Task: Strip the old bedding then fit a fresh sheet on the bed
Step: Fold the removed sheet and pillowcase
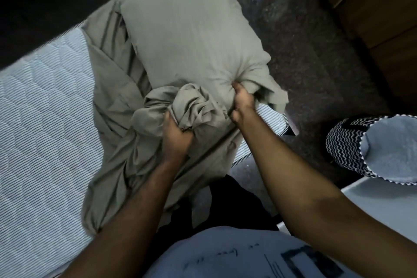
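The sheet [117, 97], grey-green and crumpled, lies heaped across the middle of the frame on the striped mattress [45, 101], which fills the left side. My left hand [177, 136] has its grip closed tight on a bunched wad of that sheet at the centre. My right hand [242, 102], just right of it, clutches the gathered end of the pillowcase on the pillow [187, 36], which stretches toward the top centre. A zigzag-patterned slipper [347, 146] sits at the right edge.

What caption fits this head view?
Both hands, left and right, grip bunched grey-green bedding over striped mattress.
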`<control>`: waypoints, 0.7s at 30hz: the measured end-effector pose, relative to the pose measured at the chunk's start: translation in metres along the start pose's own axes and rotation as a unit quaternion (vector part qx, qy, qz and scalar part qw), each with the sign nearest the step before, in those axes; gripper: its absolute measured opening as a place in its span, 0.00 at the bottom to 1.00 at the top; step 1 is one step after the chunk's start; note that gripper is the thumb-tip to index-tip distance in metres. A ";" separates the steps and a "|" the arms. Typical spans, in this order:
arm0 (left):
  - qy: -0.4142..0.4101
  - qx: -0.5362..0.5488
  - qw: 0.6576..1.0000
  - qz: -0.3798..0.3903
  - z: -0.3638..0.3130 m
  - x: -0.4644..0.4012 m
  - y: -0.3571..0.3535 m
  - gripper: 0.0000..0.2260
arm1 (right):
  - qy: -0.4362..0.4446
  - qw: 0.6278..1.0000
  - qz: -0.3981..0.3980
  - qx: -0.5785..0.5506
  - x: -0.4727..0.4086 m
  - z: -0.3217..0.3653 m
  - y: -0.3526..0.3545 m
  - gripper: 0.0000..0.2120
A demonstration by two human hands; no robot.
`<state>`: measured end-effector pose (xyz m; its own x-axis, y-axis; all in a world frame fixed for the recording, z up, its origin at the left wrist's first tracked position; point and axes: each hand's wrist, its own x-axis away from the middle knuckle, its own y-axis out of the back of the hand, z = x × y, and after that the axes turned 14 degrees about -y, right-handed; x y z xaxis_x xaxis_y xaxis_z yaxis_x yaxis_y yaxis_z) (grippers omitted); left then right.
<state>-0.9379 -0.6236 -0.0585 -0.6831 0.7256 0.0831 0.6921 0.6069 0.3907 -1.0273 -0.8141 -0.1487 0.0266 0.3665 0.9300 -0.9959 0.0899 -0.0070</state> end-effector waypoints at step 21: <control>-0.143 -0.365 0.846 -0.363 -0.010 0.206 0.373 0.35 | 0.398 0.685 0.457 0.405 0.481 -0.250 -0.212 0.19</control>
<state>-0.8226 -0.2513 0.1131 -0.7100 0.3605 -0.6049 -0.2840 0.6394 0.7145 -0.7817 -0.4249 0.2085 -0.9223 0.3439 0.1763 -0.3399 -0.9390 0.0535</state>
